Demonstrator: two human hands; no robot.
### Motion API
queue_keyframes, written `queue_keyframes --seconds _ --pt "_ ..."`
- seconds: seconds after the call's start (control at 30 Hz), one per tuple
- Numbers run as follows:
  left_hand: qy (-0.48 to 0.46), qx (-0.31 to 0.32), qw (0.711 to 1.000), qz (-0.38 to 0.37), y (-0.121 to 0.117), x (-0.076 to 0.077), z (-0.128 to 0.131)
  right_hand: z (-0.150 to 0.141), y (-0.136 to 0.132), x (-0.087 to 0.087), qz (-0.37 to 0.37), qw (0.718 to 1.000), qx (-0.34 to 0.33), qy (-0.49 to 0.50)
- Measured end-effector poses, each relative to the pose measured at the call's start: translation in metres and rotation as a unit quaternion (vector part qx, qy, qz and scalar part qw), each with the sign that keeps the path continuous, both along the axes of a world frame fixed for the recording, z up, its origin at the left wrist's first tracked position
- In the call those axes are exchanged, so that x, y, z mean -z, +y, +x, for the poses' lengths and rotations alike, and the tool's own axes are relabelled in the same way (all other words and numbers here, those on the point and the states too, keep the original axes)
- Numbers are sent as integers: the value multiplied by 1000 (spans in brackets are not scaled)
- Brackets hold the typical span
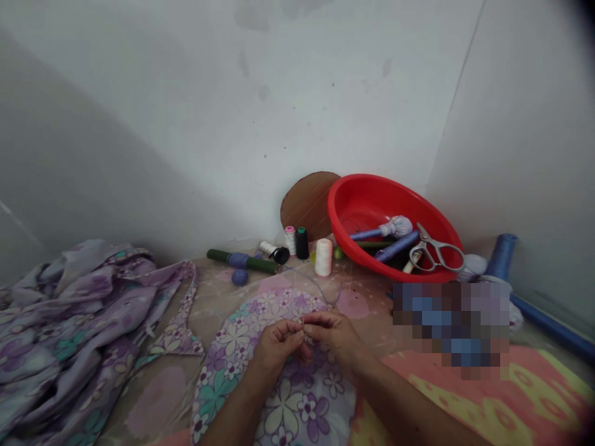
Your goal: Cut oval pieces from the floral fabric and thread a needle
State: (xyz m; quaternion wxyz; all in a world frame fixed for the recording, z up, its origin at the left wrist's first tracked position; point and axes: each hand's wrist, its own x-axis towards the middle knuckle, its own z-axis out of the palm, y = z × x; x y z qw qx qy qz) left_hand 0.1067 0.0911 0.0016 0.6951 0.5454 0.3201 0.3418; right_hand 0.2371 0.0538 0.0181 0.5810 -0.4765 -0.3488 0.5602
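My left hand [279, 342] and my right hand [333, 336] meet fingertip to fingertip in the middle of the view. Both are closed in a pinch. Something tiny and pale seems to show between the fingertips, too small to name. Beneath them lies a rounded piece of floral cloth [283, 406], white with purple and teal flowers, partly hidden by my forearms. Just beyond the cloth stands a cone of white thread [323, 257]. A small blue ball [239, 277] rests to its left, beside a dark green tube with a blue wrapping [242, 260].
Crumpled floral fabric [79, 334] is heaped on the left. Several thread spools, one of them black [302, 244], stand near the wall by a cardboard disc [307, 201]. A tilted red basin [395, 192] holds blue-handled items and scissors [437, 251]. A patch at right is pixelated.
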Motion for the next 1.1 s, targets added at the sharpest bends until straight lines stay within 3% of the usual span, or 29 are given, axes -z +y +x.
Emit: queue_keyframes --seconds 0.6,1.1 --pt "8 -5 1000 3 1 0 1 0 2 9 -27 999 2 20" --pt "87 5 995 54 3 5 1 -3 4 19 18 998 45 -27"
